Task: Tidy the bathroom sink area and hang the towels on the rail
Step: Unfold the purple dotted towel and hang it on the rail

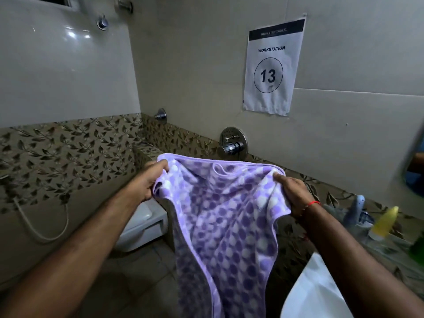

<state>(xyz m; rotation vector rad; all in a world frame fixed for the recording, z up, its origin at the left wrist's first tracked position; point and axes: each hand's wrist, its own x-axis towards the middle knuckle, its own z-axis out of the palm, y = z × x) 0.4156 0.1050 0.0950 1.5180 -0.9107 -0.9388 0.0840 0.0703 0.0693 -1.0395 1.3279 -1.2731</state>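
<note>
— While our arms reach forward, what do our hands grip?
— Our left hand and right hand pinch the purple towel's top corners, spread at chest height; it hangs over the floor.

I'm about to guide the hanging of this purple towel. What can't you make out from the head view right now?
- Towel rail: only a chrome fitting shows at the top edge; any bar is cut off.
- Purple towel: its lower end runs past the bottom edge.
- Sink: mostly hidden by the right arm and the frame corner.
- Bottles, including the yellow bottle: blurred, labels unreadable.
- Left hand and right hand: fingertips buried in cloth.
</note>
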